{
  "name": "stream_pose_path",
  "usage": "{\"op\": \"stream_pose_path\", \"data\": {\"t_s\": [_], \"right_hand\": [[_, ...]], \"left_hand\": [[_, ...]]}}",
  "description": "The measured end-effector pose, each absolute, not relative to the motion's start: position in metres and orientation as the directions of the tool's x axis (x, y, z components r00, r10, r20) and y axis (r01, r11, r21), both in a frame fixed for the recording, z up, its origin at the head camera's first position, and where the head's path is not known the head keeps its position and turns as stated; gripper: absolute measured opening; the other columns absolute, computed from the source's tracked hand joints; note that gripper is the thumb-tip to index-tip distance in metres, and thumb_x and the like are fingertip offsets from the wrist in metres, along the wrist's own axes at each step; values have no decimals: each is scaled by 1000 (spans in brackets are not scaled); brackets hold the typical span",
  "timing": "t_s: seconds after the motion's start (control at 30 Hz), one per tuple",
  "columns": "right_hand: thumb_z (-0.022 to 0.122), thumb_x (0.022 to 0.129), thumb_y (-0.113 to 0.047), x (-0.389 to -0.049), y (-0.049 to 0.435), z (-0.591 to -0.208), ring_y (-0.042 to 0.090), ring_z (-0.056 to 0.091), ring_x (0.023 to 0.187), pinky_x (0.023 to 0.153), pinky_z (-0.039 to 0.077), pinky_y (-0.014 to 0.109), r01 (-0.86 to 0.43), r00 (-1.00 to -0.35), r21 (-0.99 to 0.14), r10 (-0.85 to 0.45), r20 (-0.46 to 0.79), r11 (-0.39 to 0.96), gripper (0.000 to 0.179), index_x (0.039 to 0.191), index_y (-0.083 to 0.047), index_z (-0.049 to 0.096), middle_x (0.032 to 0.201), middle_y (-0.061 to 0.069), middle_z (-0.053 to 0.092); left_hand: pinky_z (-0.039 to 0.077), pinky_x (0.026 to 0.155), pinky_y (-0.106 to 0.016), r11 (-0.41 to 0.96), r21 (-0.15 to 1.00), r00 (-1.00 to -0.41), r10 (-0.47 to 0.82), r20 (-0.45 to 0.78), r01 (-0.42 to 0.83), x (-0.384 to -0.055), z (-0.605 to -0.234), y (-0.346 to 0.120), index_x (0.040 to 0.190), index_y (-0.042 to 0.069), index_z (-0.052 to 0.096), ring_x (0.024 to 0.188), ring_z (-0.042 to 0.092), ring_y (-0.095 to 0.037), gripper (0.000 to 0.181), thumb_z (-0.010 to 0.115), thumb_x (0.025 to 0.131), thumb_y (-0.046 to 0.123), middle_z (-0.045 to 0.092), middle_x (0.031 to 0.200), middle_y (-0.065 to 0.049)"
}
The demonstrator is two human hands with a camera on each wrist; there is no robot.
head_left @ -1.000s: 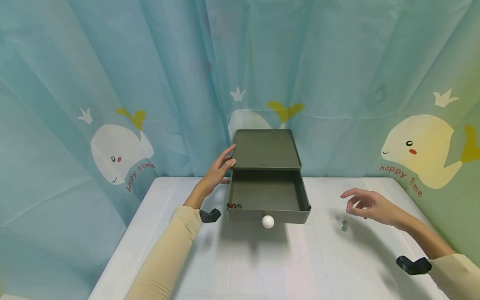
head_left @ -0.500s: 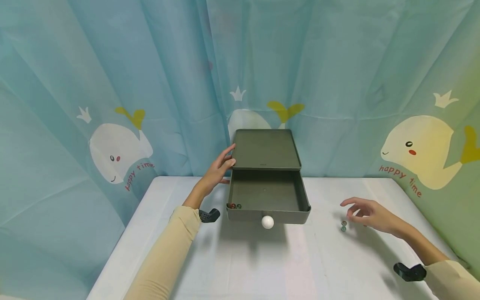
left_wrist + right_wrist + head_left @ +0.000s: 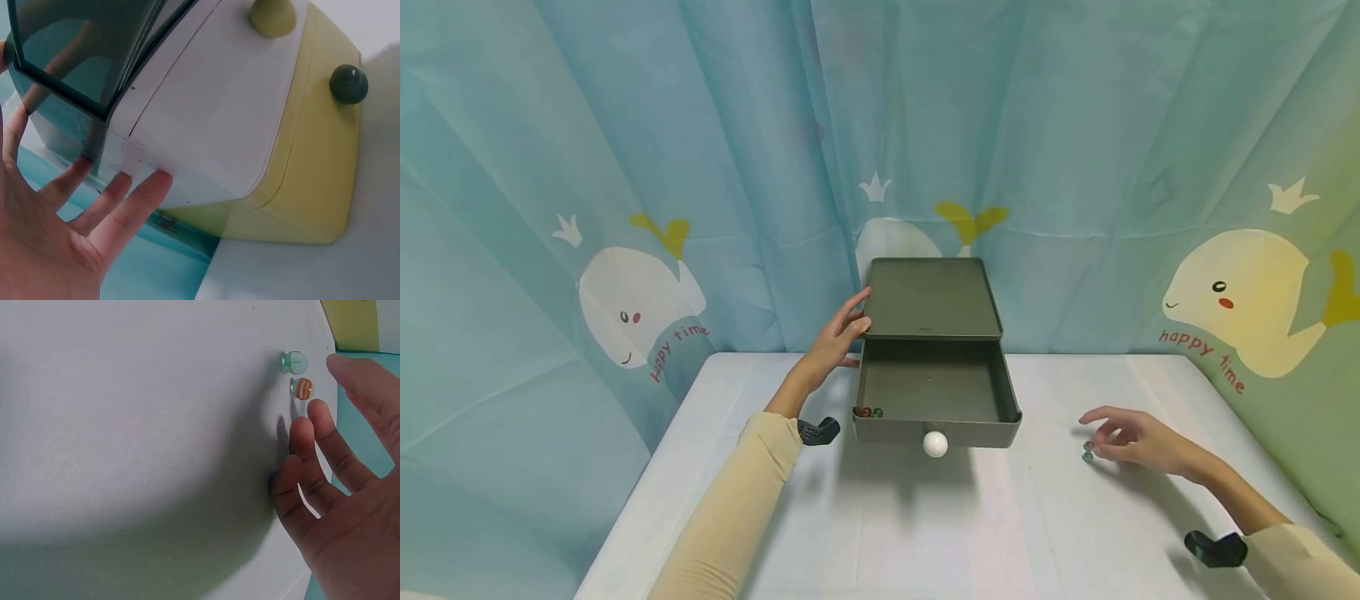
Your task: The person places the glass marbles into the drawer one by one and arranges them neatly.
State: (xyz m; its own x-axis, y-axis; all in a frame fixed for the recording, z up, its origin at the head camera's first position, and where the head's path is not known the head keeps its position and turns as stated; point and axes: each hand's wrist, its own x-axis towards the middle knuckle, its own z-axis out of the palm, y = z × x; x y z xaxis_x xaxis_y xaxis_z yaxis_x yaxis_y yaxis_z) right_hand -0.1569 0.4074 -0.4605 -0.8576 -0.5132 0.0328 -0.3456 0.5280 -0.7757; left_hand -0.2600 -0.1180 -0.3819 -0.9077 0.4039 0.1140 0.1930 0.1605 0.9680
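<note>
A drawer box with a dark green top stands at the middle back, its top drawer pulled out. A red marble and a green marble lie in the drawer's front left corner. My left hand rests against the box's left side, fingers extended along it, as the left wrist view confirms. On the right, my right hand hovers low beside a green marble and an orange-striped marble on the table. Its thumb and fingers are spread apart, with nothing between them.
A white round knob juts from the open drawer's front. Below are a white drawer and a yellow drawer, with knobs too. The white table ends at a blue whale-print curtain.
My right hand has come down toward the table, closer to the two loose marbles. The left hand, the box and the marbles in the drawer have kept their places.
</note>
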Motion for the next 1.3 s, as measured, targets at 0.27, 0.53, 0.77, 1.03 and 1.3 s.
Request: {"op": "stream_pose_path", "data": {"t_s": [0.27,0.53,0.77,1.03,1.3], "right_hand": [[74,90,2,-159,409,-470,11,66,75,64,49,25,-426,-828,-758,-551,105,495,37,125,2,61,92,8,68],[74,89,6,-159,410,-476,8,59,69,60,47,25,-463,-814,-748,-562,146,477,33,120,4,62,84,7,64],[75,88,4,-160,408,-478,6,53,68,56,44,26,-479,-816,-722,-557,155,500,26,112,-3,69,82,3,60],[76,88,2,-158,404,-478,5,50,68,57,41,25,-446,-854,-682,-504,131,579,20,105,-7,71,80,1,58],[77,89,-3,-153,400,-475,3,49,69,59,40,25,-383,-889,-669,-451,79,637,16,102,-13,73,81,-7,58]], "left_hand": [[48,95,-68,163,967,-907,405,115,195,-261,-383,-118,160,50,26,145,38,-36,60,48,104,48,25,166,-9],[48,96,-68,168,967,-908,403,112,194,-261,-383,-118,159,51,27,145,39,-36,59,48,104,47,26,165,-9],[49,95,-67,171,966,-911,396,113,194,-262,-383,-117,159,50,27,145,39,-35,60,49,103,49,27,165,-8],[49,95,-66,173,965,-909,400,115,198,-261,-383,-118,160,48,26,145,39,-35,61,49,104,49,26,165,-9],[49,95,-66,174,966,-909,401,109,192,-262,-383,-118,160,50,26,145,39,-35,61,49,103,49,26,166,-9]]}}
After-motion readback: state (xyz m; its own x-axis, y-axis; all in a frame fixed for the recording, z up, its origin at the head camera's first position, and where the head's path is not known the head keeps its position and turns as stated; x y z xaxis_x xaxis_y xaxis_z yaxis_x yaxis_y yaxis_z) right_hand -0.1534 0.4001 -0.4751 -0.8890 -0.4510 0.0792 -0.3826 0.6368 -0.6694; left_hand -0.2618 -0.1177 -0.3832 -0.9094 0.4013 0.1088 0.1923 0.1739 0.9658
